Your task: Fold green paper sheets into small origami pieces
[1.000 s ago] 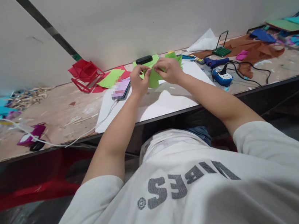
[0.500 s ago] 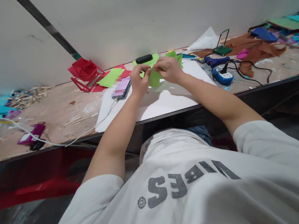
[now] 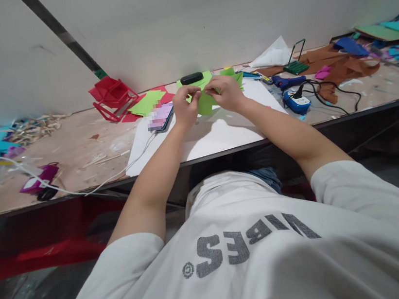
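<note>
Between my hands is a piece of green paper (image 3: pixel 206 105), held up over a white sheet (image 3: pixel 216 137) at the table's middle. My left hand (image 3: pixel 185 106) pinches at its left upper side with thumb and forefinger. From the other side my right hand (image 3: pixel 228 93) pinches it too, its fingertips close to the left ones. Exactly what lies between the fingertips is too small to make out. More green paper lies behind my hands, with a black oblong case (image 3: pixel 191 78) on it. Left of my left hand rests a phone (image 3: pixel 161 117) with a cable plugged in.
A small red chair model (image 3: pixel 111 96) stands at the back left, near wooden sticks (image 3: pixel 40 127) and a purple object (image 3: pixel 39 179). On the right are a blue glue gun (image 3: pixel 288 81), a blue power adapter (image 3: pixel 296 101) with black cord, a small green frame (image 3: pixel 296 65) and brown scraps (image 3: pixel 350 68).
Both hands stay at nearly the same place over the white sheet, with only tiny finger movement. The whole view has shifted very slightly.
</note>
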A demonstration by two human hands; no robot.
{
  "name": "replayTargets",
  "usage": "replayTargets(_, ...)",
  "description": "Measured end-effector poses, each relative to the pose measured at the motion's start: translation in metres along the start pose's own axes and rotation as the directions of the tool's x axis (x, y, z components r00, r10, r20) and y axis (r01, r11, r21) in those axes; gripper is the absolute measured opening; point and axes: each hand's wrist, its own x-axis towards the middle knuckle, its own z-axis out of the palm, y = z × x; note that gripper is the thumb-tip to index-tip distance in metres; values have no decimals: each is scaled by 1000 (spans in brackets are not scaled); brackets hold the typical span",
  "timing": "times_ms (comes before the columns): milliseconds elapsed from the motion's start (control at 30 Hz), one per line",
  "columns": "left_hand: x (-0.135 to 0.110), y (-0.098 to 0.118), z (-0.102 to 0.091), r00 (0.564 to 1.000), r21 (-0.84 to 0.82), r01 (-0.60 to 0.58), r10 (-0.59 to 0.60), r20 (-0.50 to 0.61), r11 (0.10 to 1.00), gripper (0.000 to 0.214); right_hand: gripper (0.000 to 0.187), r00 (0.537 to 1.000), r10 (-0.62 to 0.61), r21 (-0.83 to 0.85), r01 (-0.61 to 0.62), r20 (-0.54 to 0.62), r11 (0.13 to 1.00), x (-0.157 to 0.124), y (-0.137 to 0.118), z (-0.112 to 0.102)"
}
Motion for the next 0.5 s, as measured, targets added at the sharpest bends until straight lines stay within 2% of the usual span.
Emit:
replayTargets(267, 0, -6, -1, 999, 9, 2, -2, -35, 1000, 42, 71, 1000, -21, 15, 21, -17, 1000, 0, 11, 4)
replayTargets(333, 0, -7, -1, 999, 17, -13, 14, -47, 1000, 43, 70, 999, -37, 9, 37, -19, 999, -1, 9, 4)
replayTargets(500, -2, -13, -1, 997, 24, -71, 72, -31, 997, 45, 51, 998, -66, -27, 66, 11, 997, -4, 0, 3)
